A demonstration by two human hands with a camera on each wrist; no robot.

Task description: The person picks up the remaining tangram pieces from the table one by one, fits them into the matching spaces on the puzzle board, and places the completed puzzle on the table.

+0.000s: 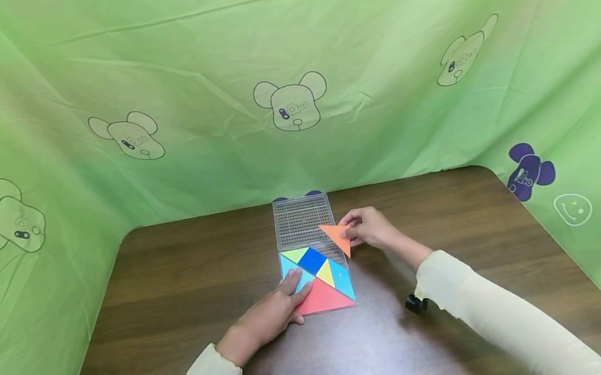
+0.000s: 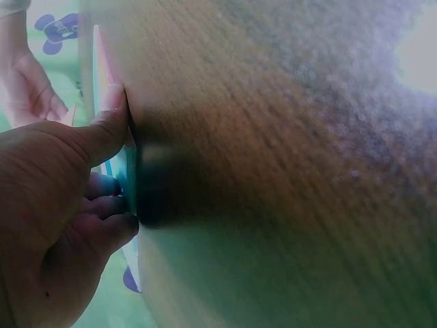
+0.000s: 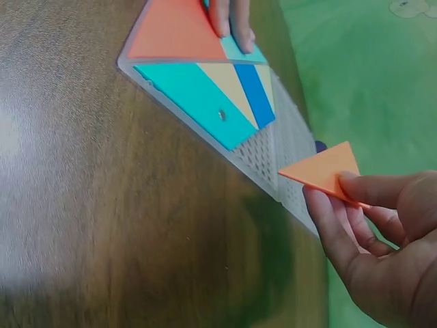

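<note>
Between thumb and fingers my right hand pinches an orange triangle, a flat tangram piece, raised and tilted over the right edge of a clear hinged case. The near half of that case holds a red triangle, a light-blue triangle partly covered by fingers, a blue square, a yellow triangle, a lime triangle and a light-blue parallelogram. My left hand rests with extended fingers on the red and light-blue triangles. A gap showing the perforated base lies beside the blue square.
The case lies on a dark wooden table, its far half reaching the back edge. A green printed curtain hangs behind and along both sides. Something small and black is at the right wrist.
</note>
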